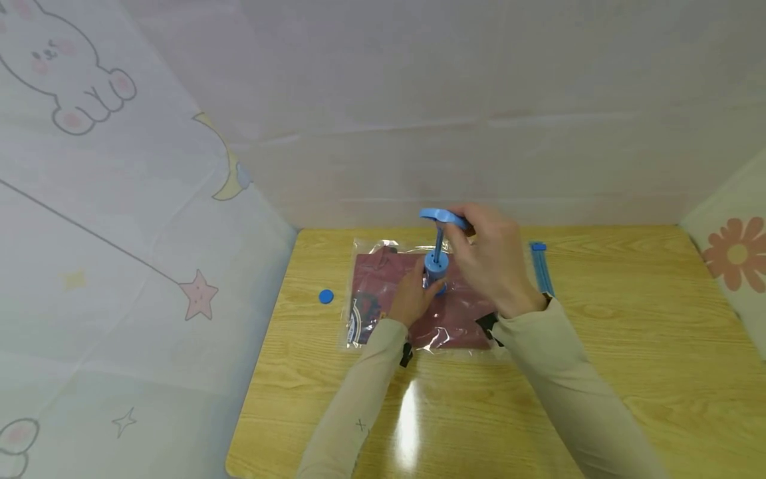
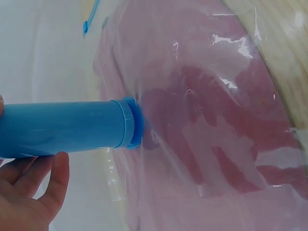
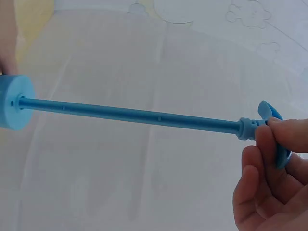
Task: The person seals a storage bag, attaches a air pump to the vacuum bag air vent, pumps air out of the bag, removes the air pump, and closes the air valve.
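Note:
A blue hand pump (image 2: 62, 127) stands over a clear plastic bag (image 1: 455, 326) that holds folded dark red cloth. Its lower end meets a blue round valve (image 2: 137, 126) on the bag, as the left wrist view shows. My left hand (image 1: 413, 296) grips the pump's barrel, fingers and thumb around it. Above, my right hand (image 1: 492, 256) holds the pump's handle (image 1: 441, 215) between thumb and fingers. The thin plunger rod (image 3: 130, 114) is pulled far out of the barrel in the right wrist view.
A small blue round cap (image 1: 326, 296) lies on the wooden table (image 1: 287, 372) left of the bag. To the right of the bag is a blue strip with a slider (image 1: 540, 259), partly behind the right forearm. A pale patterned cloth wall (image 1: 383, 159) rises at the table's back and left.

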A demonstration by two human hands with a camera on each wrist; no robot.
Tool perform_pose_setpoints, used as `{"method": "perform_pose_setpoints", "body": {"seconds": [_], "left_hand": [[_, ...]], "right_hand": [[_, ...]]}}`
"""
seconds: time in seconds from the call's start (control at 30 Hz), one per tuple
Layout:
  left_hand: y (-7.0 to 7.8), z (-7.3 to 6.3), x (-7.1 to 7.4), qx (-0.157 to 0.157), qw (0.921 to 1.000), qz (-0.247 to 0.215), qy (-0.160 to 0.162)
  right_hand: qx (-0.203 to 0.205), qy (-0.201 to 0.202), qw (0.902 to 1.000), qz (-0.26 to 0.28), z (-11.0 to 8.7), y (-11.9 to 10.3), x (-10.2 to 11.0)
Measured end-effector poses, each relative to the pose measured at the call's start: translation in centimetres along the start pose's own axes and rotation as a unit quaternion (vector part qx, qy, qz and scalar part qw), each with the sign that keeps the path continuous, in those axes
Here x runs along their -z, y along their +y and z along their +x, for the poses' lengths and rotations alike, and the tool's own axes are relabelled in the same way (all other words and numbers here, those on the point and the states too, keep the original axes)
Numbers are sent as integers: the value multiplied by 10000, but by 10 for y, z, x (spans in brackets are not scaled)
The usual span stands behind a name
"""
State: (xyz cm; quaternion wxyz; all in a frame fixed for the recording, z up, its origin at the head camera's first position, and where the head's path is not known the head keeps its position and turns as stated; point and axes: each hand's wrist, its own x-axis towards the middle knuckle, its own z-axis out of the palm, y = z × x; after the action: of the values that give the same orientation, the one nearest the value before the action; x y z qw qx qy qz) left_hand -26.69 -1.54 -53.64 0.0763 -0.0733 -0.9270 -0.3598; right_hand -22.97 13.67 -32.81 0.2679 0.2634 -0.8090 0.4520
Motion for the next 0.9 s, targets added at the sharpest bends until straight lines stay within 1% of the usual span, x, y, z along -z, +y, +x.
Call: {"method": "perform_pose_setpoints", "body": {"seconds": [0.07, 0.13, 0.3, 0.5, 0.7, 0.9], "left_hand": [[0, 0, 1, 43, 10000, -3, -41], [1, 1, 1, 61, 10000, 25, -60], [0, 1, 1, 54, 10000, 44, -64], [0, 1, 1, 72, 10000, 52, -15], [0, 1, 0, 213, 9997, 83, -64], [1, 2, 3, 209, 9997, 41, -122]], "right_hand": [[246, 230, 9994, -15, 1, -2, 1], [367, 353, 9987, -12, 1, -3, 1], [452, 408, 9981, 47, 1, -2, 1], [341, 274, 9990, 98, 3, 0, 2], [168, 152, 9996, 167, 5, 2, 2], [43, 54, 9997, 224, 6, 2, 3]]}}
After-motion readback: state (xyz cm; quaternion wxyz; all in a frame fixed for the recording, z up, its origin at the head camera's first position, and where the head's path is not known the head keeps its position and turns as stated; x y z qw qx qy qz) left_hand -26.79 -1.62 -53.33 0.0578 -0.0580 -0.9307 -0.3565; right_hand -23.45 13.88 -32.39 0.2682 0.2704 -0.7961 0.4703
